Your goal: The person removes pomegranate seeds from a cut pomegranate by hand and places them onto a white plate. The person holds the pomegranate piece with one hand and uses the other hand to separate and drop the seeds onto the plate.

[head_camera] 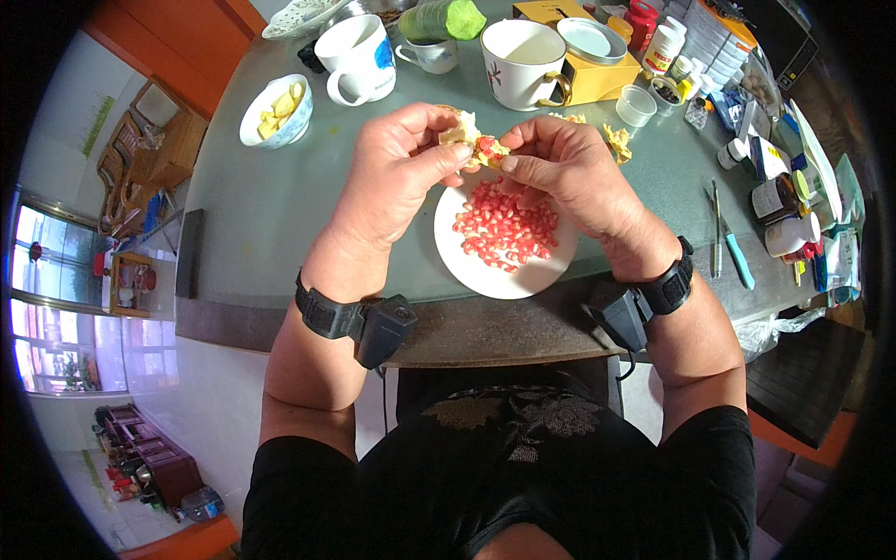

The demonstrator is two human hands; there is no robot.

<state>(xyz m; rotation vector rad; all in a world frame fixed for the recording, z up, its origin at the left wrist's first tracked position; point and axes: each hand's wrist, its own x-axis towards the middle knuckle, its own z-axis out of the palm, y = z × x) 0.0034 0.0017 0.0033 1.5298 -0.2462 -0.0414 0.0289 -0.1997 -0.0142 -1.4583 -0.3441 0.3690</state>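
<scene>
Both hands are raised over the far edge of a white plate (458,262). Between them is a torn piece of pomegranate (486,145) with pale yellow membrane and a few red seeds on it. My left hand (409,164) pinches its left part between thumb and fingers. The thumb and fingertips of my right hand (560,164) are closed on its right edge. Many loose pomegranate seeds (507,227) lie on the plate below, partly under the right hand. Pieces of peel (617,143) rest on the table beyond the right hand.
A bowl of pale yellow chunks (297,119) stands at the left. Mugs (360,59), a gold-handled cup (521,70), a green cut vegetable (437,19) and a yellow box (602,80) are at the back. Right are a small plastic cup (636,106), a blue-handled knife (738,259) and several bottles (775,197).
</scene>
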